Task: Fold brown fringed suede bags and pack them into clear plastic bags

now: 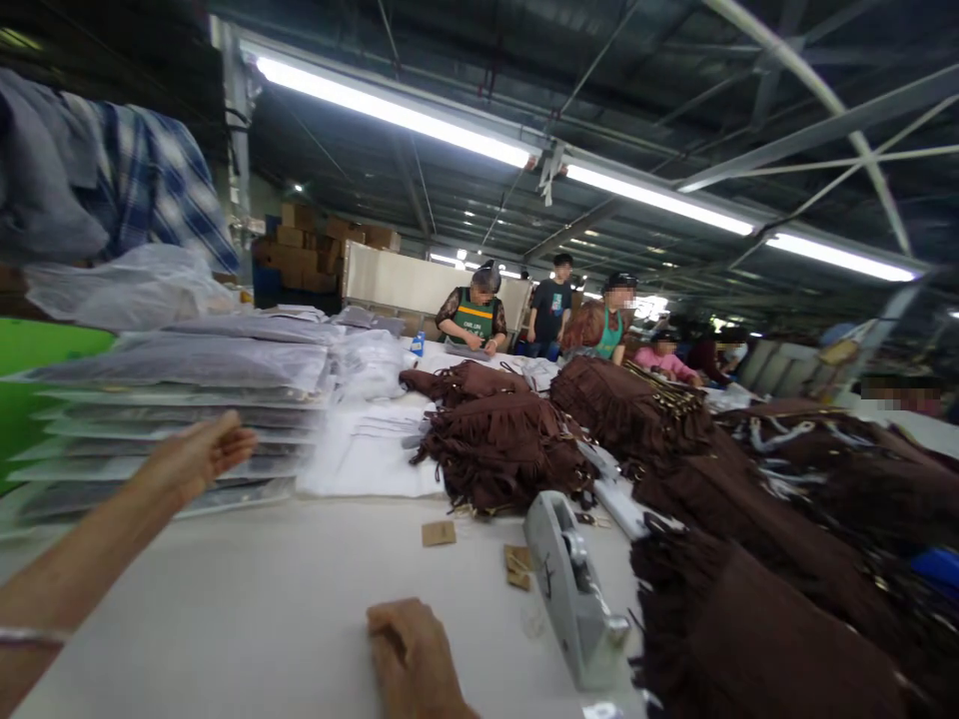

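Note:
My left hand (214,451) is raised in front of a stack of grey items in clear plastic bags (187,361). Its fingers are loosely bent and apart, with nothing visible in them; whether it touches the bags I cannot tell. Low over the white table (300,609), my right hand (412,647) has its fingers curled in, and no object shows in it. A grey tape dispenser (565,589) stands to the right of that hand. Two brown cardboard tags (439,533) lie beyond it, the right one with a pale string.
Dark brown fringed pieces (501,444) lie in heaps across the middle and right. White plastic bags (375,449) lie beside the stack. Plaid cloth (161,180) hangs at upper left. Across the table, a person in a green apron (474,322) works with both hands; several other people are farther back.

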Tool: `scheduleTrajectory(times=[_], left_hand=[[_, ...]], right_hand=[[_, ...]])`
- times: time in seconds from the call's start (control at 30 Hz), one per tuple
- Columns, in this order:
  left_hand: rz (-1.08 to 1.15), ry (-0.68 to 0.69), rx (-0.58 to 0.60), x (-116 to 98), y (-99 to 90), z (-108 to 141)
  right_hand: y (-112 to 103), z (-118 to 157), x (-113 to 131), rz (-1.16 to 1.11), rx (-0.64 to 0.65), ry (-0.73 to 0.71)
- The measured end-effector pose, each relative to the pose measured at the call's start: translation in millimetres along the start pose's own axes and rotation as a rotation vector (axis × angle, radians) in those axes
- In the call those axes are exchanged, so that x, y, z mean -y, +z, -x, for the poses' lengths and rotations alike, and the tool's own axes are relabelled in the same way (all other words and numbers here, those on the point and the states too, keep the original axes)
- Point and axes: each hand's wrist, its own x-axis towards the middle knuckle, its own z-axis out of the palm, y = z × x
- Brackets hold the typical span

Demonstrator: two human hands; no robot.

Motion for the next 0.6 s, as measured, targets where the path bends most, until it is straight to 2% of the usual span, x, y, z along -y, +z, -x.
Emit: scheduleTrajectory(times=[0.1,0.17,0.27,0.3,0.33,0.43,0.53,0.6], left_hand=[[-0.293,0.031,0.34,58.8,48.9,80.4],[-0.403,0.062,0.437,99.8,80.1,132.5],[-0.936,0.528,0.498,140.9,109.6,187.4],[-1.044,0.627,0.529,147.2,113.8,197.8],[-1.128,0.668,0.539,150.4,115.6,204.6],[-1.206,0.671,0.547,150.1,113.4,209.8],[-1.163,0.676,0.509,150.3,109.3,206.3],[-1.127,0.721,0.468,154.8,107.0,202.7]], right_hand=[[-5.2,-2.0,8.9,0.047,0.065,-0.059],[-18.7,-2.3,19.7,0.05,0.197,-0.056],[-57.3,4.3,38.2,-0.029,0.394,-0.045],[-74.5,7.8,42.6,-0.049,0.401,-0.038],[-93.4,11.0,45.4,-0.059,0.371,-0.019],[-153.9,10.3,41.7,-0.101,0.193,0.114],[-206.0,-18.0,24.1,-0.115,-0.019,0.229],[-228.6,-52.1,9.8,0.093,-0.147,0.203]])
